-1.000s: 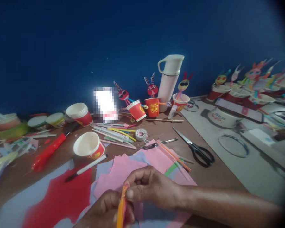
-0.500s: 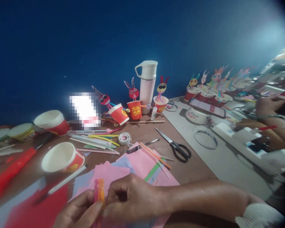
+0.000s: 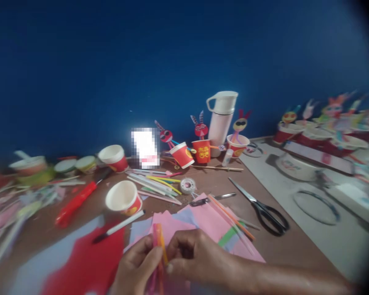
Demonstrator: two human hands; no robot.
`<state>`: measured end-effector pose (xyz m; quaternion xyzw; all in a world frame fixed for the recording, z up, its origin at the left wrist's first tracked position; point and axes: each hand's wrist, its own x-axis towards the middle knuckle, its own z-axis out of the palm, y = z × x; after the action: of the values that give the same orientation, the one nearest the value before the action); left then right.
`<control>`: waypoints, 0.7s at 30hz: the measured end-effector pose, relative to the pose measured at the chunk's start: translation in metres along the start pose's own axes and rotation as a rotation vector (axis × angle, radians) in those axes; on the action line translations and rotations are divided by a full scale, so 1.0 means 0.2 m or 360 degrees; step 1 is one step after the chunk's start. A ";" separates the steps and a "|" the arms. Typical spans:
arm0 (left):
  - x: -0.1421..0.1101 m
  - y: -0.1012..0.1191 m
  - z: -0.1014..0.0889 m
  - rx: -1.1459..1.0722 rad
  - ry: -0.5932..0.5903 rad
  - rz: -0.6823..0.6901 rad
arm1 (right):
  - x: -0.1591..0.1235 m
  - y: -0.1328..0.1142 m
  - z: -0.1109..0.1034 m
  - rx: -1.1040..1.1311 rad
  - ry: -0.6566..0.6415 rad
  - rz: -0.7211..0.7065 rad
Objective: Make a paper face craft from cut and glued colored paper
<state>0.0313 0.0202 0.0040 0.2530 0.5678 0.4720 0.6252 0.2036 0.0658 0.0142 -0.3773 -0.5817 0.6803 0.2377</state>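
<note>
l hand (image 3: pixel 138 262) grips pink/orange straws (image 3: pixel 159 239); r hand (image 3: pixel 197 254) adj., hold unclear; marker (image 3: pixel 123 224) nearby l, scissors (image 3: pixel 254 201) r.

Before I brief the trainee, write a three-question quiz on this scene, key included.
1. True or false: the scissors lie on the brown table.
2. Where does the flask stand relative to the red cup with gold lettering? A) in front of it; B) behind it, to the right; C) inside it.
3. Which hand's fingers pinch the pink strip?

Key:
1. True.
2. B.
3. The left hand.
</note>
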 end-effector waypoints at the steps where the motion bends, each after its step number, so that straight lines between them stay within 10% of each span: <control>1: 0.00 0.00 0.02 -0.0047 -0.0039 0.0010 | 0.00 0.01 0.01 -0.0035 0.0001 0.0003; 8: -0.01 -0.01 0.04 -0.0140 -0.0150 0.0157 | 0.02 0.00 0.06 -0.0225 0.0011 0.0000; 14: 0.00 -0.02 0.02 -0.0249 -0.0112 0.0201 | 0.04 -0.26 -0.10 -0.0731 0.0052 -0.0128; 21: 0.03 -0.02 -0.01 -0.0291 -0.0084 0.0152 | 0.47 -0.56 -0.28 -0.1535 -0.0043 -0.0184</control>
<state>0.0300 0.0238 -0.0020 0.2341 0.4930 0.5443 0.6371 0.1785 0.1950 0.0989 -0.4027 -0.8537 0.3237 0.0654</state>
